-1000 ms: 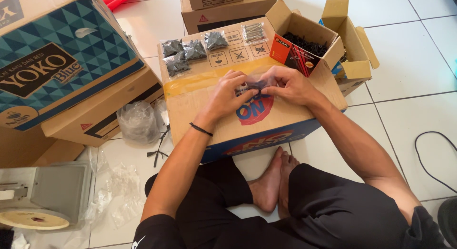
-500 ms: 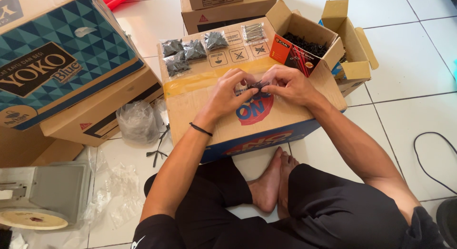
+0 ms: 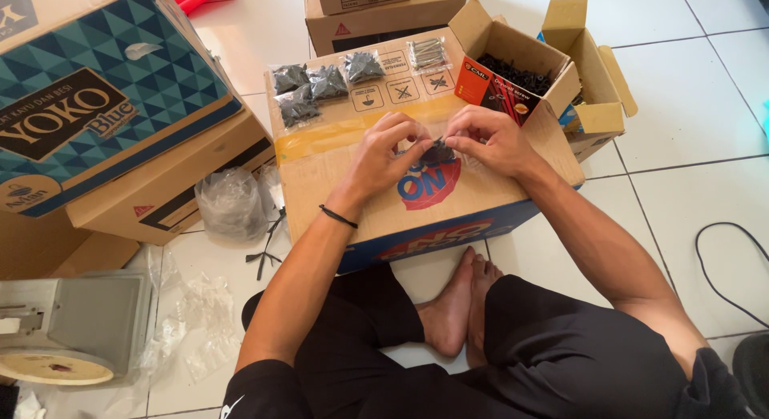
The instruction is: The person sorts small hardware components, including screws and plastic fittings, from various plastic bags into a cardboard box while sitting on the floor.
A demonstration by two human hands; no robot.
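Brown cardboard makes up the big box (image 3: 336,187) in front of the person, who sits on the white tile floor (image 3: 689,122) with bare feet tucked in. Both hands meet over the top of this box. The left hand (image 3: 383,156) and the right hand (image 3: 490,138) pinch a small clear bag of dark screws (image 3: 436,153) between their fingertips, one hand on each side. The fingers are curled in tight on the bag, and it sits just above the red and blue picture on the box.

At the far edge of the box top lie more small bags of dark screws (image 3: 308,86), close together. One bag of silver screws (image 3: 428,54) lies near them. Just beside it stands a small open box (image 3: 513,70) full of loose dark screws. A crumpled clear plastic bag (image 3: 232,201) lies on the floor to the left. A grey weighing scale (image 3: 68,331) stands in the near left corner.
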